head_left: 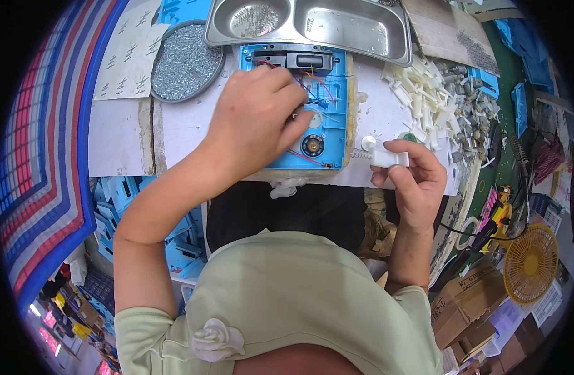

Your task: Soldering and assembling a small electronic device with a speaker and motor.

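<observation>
A blue plastic casing (334, 125) lies open on the table in front of me. It holds a black mechanism (309, 60), thin coloured wires (327, 89) and a round black-rimmed speaker (312, 145). My left hand (262, 109) reaches over its left half, fingers curled and thumb bent toward them; what they grip is hidden. Just right of the casing, my right hand (418, 175) pinches a white plastic part (388, 157) between thumb and fingers. A small coil spring (361, 154) and a round white piece (368, 142) show at that part's left end.
A round dish of small metal screws (187, 61) stands at the left, beside marked cardboard (126, 56). Behind the casing is a steel tray (352, 31) with springs. White plastic parts (424, 94) and small grey pieces (471, 103) are heaped at the right. A yellow fan (530, 264) stands lower right.
</observation>
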A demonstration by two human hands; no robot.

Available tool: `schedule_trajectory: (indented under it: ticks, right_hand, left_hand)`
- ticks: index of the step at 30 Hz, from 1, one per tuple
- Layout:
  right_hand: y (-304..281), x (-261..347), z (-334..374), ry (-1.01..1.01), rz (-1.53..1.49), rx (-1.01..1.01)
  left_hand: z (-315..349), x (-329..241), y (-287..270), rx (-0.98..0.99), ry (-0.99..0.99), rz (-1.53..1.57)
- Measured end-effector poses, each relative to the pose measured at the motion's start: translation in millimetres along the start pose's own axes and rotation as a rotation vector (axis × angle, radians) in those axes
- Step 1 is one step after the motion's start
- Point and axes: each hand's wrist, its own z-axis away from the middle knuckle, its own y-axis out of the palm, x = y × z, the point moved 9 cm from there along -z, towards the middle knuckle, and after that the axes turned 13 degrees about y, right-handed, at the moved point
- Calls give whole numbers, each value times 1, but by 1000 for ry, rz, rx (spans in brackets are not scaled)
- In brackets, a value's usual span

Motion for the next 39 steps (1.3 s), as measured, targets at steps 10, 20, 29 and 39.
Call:
schedule_trajectory:
  ticks: [10, 20, 29, 39]
  right_hand:
    - [-17, -4, 9, 23, 6, -64]
    - [-13, 5, 7, 8, 38, -3]
    - [-20, 15, 0, -16, 129, -48]
    - [4, 19, -24, -132, 500, -150]
  left_hand:
    - [-5, -7, 15, -12, 78, -12]
    - [-25, -31, 43, 393, 312, -79]
    - [-36, -34, 59, 644, 475, -106]
    - [6, 2, -1, -37, 85, 127]
